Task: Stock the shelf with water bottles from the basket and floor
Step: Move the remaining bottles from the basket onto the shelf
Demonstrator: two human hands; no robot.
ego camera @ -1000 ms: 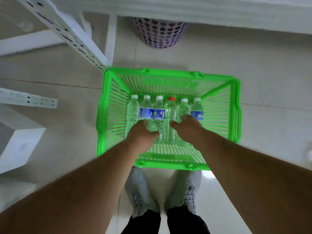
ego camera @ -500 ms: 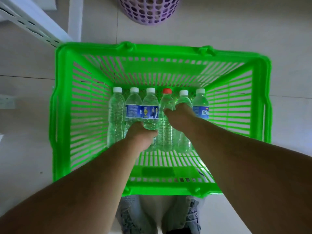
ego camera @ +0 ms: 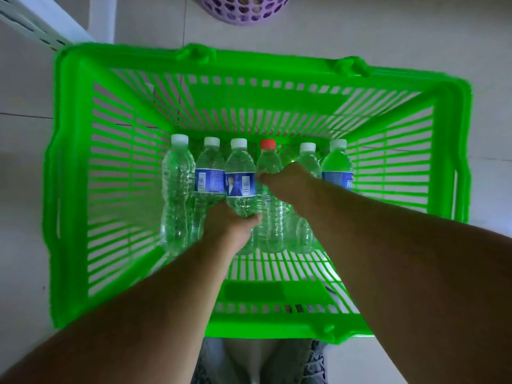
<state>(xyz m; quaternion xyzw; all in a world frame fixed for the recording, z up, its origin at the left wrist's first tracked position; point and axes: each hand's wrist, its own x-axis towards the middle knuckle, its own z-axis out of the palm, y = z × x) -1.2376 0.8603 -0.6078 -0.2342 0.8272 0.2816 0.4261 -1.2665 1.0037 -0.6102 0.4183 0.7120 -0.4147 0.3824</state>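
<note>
Both bare forearms reach forward and down, the left hand (ego camera: 231, 225) with fingers curled under and thumb pointing right, the right hand (ego camera: 288, 180) farther forward, knuckles up, thumb out left, fingers bent out of sight.

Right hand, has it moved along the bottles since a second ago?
Yes. The right hand has slid up the red-capped bottle toward its cap.

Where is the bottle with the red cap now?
In the head view, the red-capped bottle lies in the green basket, fourth from the left in the row, with the right hand on it.
</note>
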